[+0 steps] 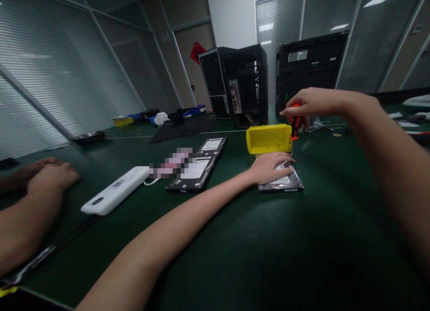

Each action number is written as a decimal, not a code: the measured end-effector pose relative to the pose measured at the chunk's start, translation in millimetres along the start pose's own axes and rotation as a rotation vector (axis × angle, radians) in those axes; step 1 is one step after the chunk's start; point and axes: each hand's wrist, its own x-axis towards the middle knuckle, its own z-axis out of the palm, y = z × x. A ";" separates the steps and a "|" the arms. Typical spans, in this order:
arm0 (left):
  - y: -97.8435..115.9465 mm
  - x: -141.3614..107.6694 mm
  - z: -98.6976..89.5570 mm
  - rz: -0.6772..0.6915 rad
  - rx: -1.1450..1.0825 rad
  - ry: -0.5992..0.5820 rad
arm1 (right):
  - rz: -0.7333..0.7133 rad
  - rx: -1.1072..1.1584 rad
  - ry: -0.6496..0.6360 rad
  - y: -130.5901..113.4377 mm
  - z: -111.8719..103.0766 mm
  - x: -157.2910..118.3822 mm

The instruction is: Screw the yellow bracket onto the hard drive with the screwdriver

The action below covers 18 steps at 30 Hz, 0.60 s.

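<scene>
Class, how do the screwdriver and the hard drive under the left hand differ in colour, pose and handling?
The screwdriver has an orange-and-black handle; the hard drive looks mostly silver on top.
The screwdriver stands roughly upright; the hard drive lies flat on the table.
The right hand grips the screwdriver; the left hand rests over the hard drive.
Shared: each has one hand on it.

An office-like computer workshop: glazed blinds at upper left, black computer case upper centre, hard drive right of centre on a green bench.
</scene>
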 end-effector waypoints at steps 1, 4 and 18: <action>-0.1 0.0 0.0 0.002 0.000 0.000 | -0.001 0.006 -0.002 0.7 0.3 0.5; -0.5 0.1 0.3 0.001 0.007 0.000 | -0.005 0.030 -0.010 -0.1 1.5 1.1; -0.1 -0.3 -0.2 0.001 0.019 0.000 | 0.040 0.251 -0.112 -6.6 2.1 0.3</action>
